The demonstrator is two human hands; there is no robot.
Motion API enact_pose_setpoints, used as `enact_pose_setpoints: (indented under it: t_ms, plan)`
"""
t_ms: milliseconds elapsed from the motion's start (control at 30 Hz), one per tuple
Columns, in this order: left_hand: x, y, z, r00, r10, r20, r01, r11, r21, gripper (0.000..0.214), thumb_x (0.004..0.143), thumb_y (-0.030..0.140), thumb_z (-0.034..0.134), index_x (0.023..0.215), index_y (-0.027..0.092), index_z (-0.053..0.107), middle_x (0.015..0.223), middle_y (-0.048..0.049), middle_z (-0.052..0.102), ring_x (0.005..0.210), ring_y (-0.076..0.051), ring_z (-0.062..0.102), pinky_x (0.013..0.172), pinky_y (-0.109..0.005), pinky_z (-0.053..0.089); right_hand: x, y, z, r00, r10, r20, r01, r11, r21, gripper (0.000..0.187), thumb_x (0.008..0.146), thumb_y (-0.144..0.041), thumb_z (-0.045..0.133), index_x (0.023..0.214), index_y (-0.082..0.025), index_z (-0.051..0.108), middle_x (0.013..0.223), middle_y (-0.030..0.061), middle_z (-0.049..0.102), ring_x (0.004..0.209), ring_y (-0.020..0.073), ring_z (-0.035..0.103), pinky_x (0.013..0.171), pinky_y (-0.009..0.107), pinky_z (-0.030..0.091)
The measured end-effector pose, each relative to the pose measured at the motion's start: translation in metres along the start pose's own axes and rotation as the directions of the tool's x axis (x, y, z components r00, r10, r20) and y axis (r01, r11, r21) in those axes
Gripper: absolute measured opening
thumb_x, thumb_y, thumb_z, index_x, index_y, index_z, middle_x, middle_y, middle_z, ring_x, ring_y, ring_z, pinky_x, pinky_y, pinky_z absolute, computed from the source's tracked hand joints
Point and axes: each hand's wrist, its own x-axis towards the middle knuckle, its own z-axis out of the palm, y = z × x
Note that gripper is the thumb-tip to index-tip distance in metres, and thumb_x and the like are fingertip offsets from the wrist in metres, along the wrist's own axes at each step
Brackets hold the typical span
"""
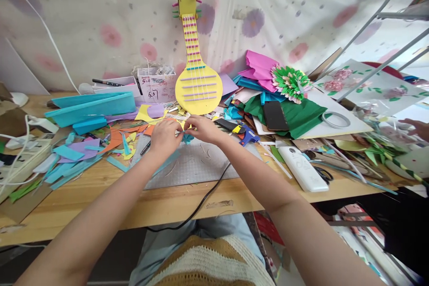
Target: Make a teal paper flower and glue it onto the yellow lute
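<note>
My left hand [165,137] and my right hand [201,128] meet fingertip to fingertip above the grey cutting mat [208,165]. Their fingers are pinched together on a small blue paper piece [188,139], which shows just below the fingertips; its shape is mostly hidden. A dark pen [145,148] lies beside my left hand. To the right of my right hand rest a blue glue gun [248,135] and a black-and-yellow utility knife [231,126]. Behind the hands, a yellow paper lute [199,91] with white strings leans upright.
Blue and purple paper scraps [75,152] cover the left side. A phone [275,115] lies on green paper, near a tape roll [335,119]. A white power bank [303,170] and scissors [323,174] are at right. A black cable [201,205] crosses the table edge. Another person's hand [417,128] shows far right.
</note>
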Motion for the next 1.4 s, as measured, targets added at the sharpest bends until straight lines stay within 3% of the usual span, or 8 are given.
enact_pose_setpoints:
  t_ms: [167, 333, 467, 800, 1033, 1400]
  plan:
    - [-0.001, 0.002, -0.002, 0.994, -0.100, 0.052, 0.101, 0.995, -0.006, 0.006, 0.072, 0.027, 0.060, 0.073, 0.021, 0.063, 0.084, -0.0036, 0.068, 0.086, -0.023, 0.061, 0.075, -0.035, 0.043, 0.001, -0.001, 0.002, 1.000, -0.018, 0.005, 0.018, 0.999, -0.050, 0.009, 0.081, -0.016, 0.055, 0.084, -0.016, 0.063, 0.088, 0.0029, 0.059, 0.086, 0.0139, 0.053, 0.073, 0.023, 0.035]
    - [-0.001, 0.006, -0.003, 0.999, -0.038, -0.018, 0.038, 0.999, 0.010, 0.006, 0.074, 0.027, 0.061, 0.074, 0.021, 0.062, 0.090, -0.0037, 0.068, 0.094, -0.024, 0.060, 0.082, -0.036, 0.042, 0.001, -0.001, 0.001, 1.000, 0.011, 0.015, -0.010, 0.998, -0.064, 0.011, 0.082, -0.016, 0.053, 0.084, -0.016, 0.064, 0.087, 0.0031, 0.059, 0.084, 0.0134, 0.053, 0.073, 0.023, 0.034]
    - [0.002, 0.005, -0.003, 0.999, -0.045, 0.014, 0.045, 0.999, -0.014, 0.010, 0.074, 0.026, 0.061, 0.066, 0.021, 0.061, 0.084, -0.0038, 0.069, 0.087, -0.024, 0.061, 0.078, -0.037, 0.044, 0.001, -0.003, -0.002, 0.999, 0.025, 0.032, -0.023, 0.998, -0.063, 0.010, 0.083, -0.017, 0.054, 0.084, -0.015, 0.064, 0.087, 0.0036, 0.059, 0.085, 0.0141, 0.053, 0.072, 0.023, 0.034]
    - [0.005, 0.010, -0.005, 0.999, 0.024, 0.041, -0.025, 0.999, 0.032, 0.010, 0.074, 0.025, 0.059, 0.068, 0.020, 0.065, 0.083, -0.0058, 0.069, 0.088, -0.025, 0.061, 0.080, -0.038, 0.043, -0.003, -0.002, -0.001, 0.998, 0.058, 0.022, -0.056, 0.995, -0.086, 0.009, 0.083, -0.017, 0.053, 0.085, -0.016, 0.062, 0.090, 0.0036, 0.060, 0.086, 0.0142, 0.053, 0.071, 0.023, 0.033]
    - [0.009, 0.012, -0.004, 0.996, -0.034, 0.086, 0.034, 0.999, 0.007, 0.011, 0.073, 0.029, 0.060, 0.068, 0.021, 0.065, 0.083, -0.0046, 0.069, 0.084, -0.024, 0.061, 0.074, -0.035, 0.045, -0.005, -0.001, -0.001, 0.997, 0.071, 0.039, -0.066, 0.992, -0.111, 0.013, 0.085, -0.018, 0.051, 0.085, -0.015, 0.063, 0.092, 0.0054, 0.062, 0.087, 0.0151, 0.054, 0.069, 0.023, 0.032]
    - [0.011, 0.016, -0.001, 0.989, 0.080, 0.122, -0.085, 0.996, 0.040, 0.012, 0.077, 0.021, 0.055, 0.072, 0.019, 0.065, 0.083, -0.0087, 0.067, 0.087, -0.026, 0.060, 0.077, -0.038, 0.044, -0.011, 0.005, -0.003, 0.998, 0.062, 0.032, -0.060, 0.995, -0.076, 0.011, 0.082, -0.013, 0.052, 0.084, -0.013, 0.062, 0.089, 0.0059, 0.060, 0.085, 0.0144, 0.052, 0.073, 0.023, 0.034]
